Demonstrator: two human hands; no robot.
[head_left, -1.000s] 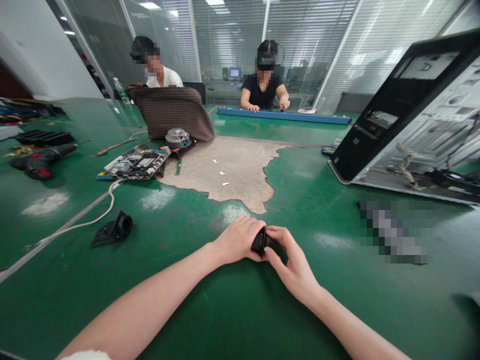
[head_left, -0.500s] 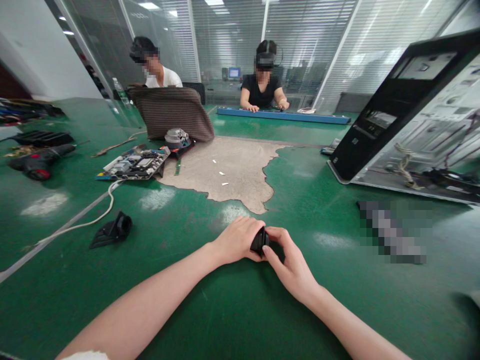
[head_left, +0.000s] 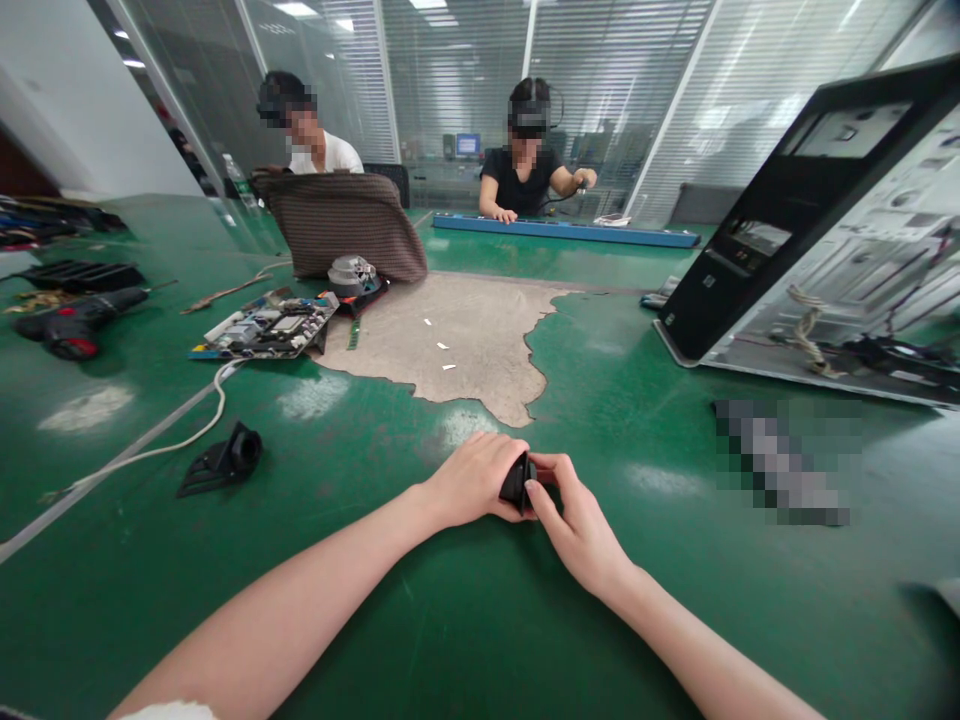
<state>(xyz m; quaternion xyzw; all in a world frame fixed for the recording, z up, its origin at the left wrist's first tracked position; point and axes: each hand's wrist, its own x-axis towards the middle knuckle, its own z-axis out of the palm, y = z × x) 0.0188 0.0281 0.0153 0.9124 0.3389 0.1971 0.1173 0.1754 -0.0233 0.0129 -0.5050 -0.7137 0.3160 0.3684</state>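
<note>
My left hand (head_left: 472, 478) and my right hand (head_left: 574, 520) meet low on the green table (head_left: 480, 620), near its middle. Both are closed round a small black plastic part (head_left: 517, 480) held between them just above the mat. My left fingers curl over its left side; my right thumb and fingers pinch its right side. Most of the part is hidden by my fingers.
A similar black part (head_left: 225, 460) and a white cable (head_left: 150, 450) lie at left. A circuit board (head_left: 266, 327), a drill (head_left: 71, 325) and a worn bare patch (head_left: 457, 340) lie farther back. An open computer case (head_left: 825, 240) stands at right. Two people sit at the far side.
My hands and the black part have barely shifted. The far person in black has raised one arm to the side.
</note>
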